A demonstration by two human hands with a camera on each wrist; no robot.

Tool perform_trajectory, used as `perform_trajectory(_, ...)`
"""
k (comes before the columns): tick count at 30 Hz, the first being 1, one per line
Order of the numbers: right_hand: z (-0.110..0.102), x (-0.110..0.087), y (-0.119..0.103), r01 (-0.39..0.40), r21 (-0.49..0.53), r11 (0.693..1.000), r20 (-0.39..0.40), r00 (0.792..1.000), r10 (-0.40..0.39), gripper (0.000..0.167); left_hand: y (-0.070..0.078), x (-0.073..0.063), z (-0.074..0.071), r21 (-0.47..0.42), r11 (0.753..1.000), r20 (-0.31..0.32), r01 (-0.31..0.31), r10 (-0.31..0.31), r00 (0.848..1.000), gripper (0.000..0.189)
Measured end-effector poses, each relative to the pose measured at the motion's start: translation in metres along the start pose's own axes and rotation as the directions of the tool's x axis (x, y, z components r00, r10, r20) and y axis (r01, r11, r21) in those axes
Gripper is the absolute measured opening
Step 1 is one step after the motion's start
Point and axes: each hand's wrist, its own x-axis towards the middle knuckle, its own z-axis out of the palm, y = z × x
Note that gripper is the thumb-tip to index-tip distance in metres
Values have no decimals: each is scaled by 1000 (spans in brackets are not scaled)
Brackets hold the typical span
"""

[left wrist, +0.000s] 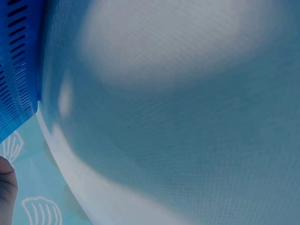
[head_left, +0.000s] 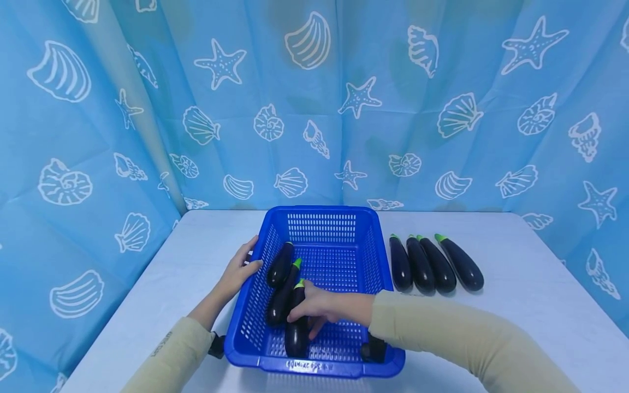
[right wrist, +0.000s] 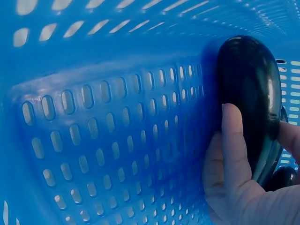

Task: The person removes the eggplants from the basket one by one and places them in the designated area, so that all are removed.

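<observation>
My right hand reaches into the blue plastic basket and grips a dark eggplant with a green stem end. In the right wrist view, thumb and fingers lie on opposite sides of this eggplant, near the basket's slotted wall. Two more eggplants, one in the middle and one farther back, lie along the left side inside. My left hand holds the basket's left rim, thumb over the edge and fingers along the outside. Only part of the left hand shows in the left wrist view.
Right of the basket, several eggplants lie in a row on the white table, stems toward the back. A blue curtain with white shells and starfish hangs behind the table and along its sides.
</observation>
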Motion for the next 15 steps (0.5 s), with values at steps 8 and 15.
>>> perform_trajectory(8,-4,-3,-5,25,17,1000,-7,1000,-25,81,16,-9,-1,-3,1000,2,7,-7,1000,61)
perform_trajectory(15,-19,-6,-15,40,52,998,-12,999,-39,95,0,0,1,7,1000,-4,2,-2,1000,63)
